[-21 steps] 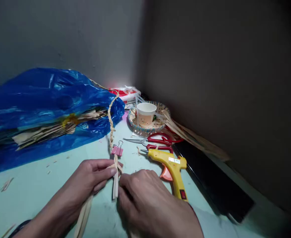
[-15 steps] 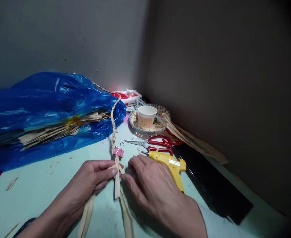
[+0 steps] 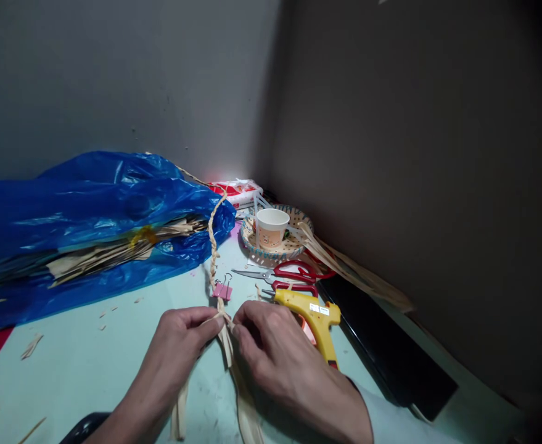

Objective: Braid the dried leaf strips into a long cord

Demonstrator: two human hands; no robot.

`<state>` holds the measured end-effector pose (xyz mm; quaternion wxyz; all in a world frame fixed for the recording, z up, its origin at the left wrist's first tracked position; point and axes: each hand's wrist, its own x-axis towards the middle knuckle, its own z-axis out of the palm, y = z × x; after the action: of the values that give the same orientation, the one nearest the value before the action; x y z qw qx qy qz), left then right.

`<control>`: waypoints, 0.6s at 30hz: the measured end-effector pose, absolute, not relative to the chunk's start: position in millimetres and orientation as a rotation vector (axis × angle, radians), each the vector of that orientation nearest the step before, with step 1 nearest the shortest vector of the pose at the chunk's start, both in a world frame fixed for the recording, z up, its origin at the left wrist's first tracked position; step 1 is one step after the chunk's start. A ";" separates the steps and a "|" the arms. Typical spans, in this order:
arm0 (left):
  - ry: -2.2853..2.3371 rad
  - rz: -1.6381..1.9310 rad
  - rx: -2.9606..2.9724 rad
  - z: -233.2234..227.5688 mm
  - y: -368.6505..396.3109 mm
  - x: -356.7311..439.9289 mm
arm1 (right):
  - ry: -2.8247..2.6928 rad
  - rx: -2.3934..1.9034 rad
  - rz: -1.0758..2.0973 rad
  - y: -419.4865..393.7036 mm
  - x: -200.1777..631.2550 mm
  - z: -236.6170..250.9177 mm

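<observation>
A pale green table (image 3: 90,364) sits in a dim corner between grey walls. I see both hands meeting low in the middle of it. My left hand (image 3: 178,345) pinches the lower end of a braided straw cord (image 3: 212,246), thumb and forefinger closed on it where the braid stops and the loose flat strips (image 3: 228,351) begin. My right hand (image 3: 275,351) is closed on the same spot from the other side, its fingertips touching the strips just below the pinch; exactly which strip it holds I cannot tell, as the fingers cover them. The loose strips trail back from the grip toward me, under both wrists. The braid runs away from the grip toward the far wall. A pink binder clip (image 3: 222,290) is clamped on the braid just beyond the pinch. Just right of my right hand lies a yellow glue gun (image 3: 314,311); beyond it, red-handled scissors (image 3: 289,271), then a paper cup (image 3: 271,227) standing in a woven tray (image 3: 293,243). Well left of the grip lies a blue plastic bag (image 3: 76,216) with dry strips showing at its mouth.
</observation>
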<state>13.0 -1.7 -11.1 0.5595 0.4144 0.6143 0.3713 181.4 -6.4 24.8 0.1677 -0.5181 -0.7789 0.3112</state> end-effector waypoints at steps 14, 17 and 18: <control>1.428 0.929 0.940 -4.1 -0.7 16.4 | -2.254 -1.409 0.927 -25.9 162.2 13.1; 1.376 0.879 0.794 -2.9 -1.4 16.1 | -2.435 -1.362 0.818 -25.0 154.4 10.0; 1.374 0.872 0.779 -2.1 -2.1 16.0 | -2.490 -1.357 0.798 -24.8 152.4 9.8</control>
<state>16.0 -2.1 -2.1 0.6200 0.3389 0.5974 0.3794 152.4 -24.8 9.8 0.0978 -0.4585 -0.8412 0.2696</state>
